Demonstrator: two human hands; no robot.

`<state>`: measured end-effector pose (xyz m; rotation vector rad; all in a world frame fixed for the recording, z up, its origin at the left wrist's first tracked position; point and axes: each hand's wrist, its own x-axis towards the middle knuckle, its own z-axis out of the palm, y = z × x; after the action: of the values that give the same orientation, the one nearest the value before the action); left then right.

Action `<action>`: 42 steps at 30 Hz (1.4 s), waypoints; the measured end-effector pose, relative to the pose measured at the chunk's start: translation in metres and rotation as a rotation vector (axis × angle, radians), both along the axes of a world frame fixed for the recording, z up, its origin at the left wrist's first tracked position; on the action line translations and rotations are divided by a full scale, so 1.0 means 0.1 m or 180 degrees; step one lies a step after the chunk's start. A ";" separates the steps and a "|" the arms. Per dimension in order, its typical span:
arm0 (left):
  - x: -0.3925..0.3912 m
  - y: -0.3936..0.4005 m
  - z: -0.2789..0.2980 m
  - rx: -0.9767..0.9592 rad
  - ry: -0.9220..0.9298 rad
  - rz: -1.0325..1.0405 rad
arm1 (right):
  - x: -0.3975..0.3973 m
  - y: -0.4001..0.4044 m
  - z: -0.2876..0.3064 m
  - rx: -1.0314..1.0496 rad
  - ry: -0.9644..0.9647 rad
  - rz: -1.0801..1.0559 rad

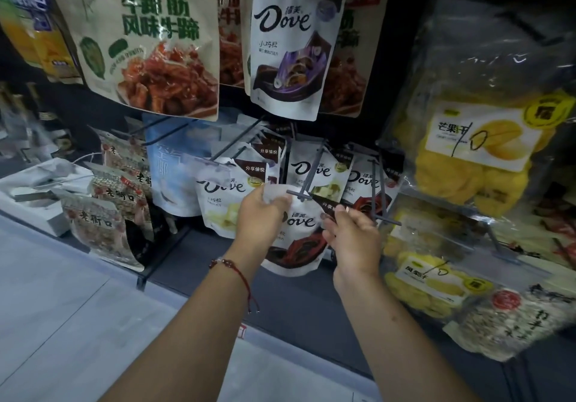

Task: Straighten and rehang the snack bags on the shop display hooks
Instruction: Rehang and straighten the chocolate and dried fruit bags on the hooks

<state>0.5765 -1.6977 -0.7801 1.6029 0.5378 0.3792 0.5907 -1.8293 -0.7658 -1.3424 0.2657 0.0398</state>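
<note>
A: Position of the hands?
B: Both arms extend forward. The left hand (263, 211) grips the top left corner of the chocolate bag (296, 236); the right hand (352, 233) pinches its top right corner.
A: Bag location?
B: At the tip of the grey hook (307, 180), lower row.

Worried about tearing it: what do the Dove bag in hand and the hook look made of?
The Dove bag looks like thin glossy plastic film: it creases and shines where the left hand and right hand pinch its top. The hook looks like thin grey-coated metal wire, though plastic is possible.
</note>
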 end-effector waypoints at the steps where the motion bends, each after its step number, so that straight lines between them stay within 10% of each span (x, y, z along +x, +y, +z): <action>1: -0.01 0.01 -0.01 -0.0027 0.0034 -0.0015 | 0.00 0.00 -0.01 0.0028 0.0079 0.0005; 20: 0.10 -0.32 0.00 0.0647 -0.0164 0.0752 | -0.16 -0.12 -0.05 -0.1112 -0.0158 0.1140; 31: -0.76 -0.21 -0.06 0.3701 0.0967 -0.0272 | -0.51 -0.26 -0.07 -0.3685 -0.0926 0.1856; 42: -1.81 -0.10 0.41 0.4323 0.1514 -0.0358 | -1.22 -0.50 0.36 -0.4494 -0.1489 0.2145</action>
<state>0.3953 -1.7073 -0.7396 3.0694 0.5592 0.2671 0.4685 -1.8794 -0.7298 -2.7240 -0.7218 0.1111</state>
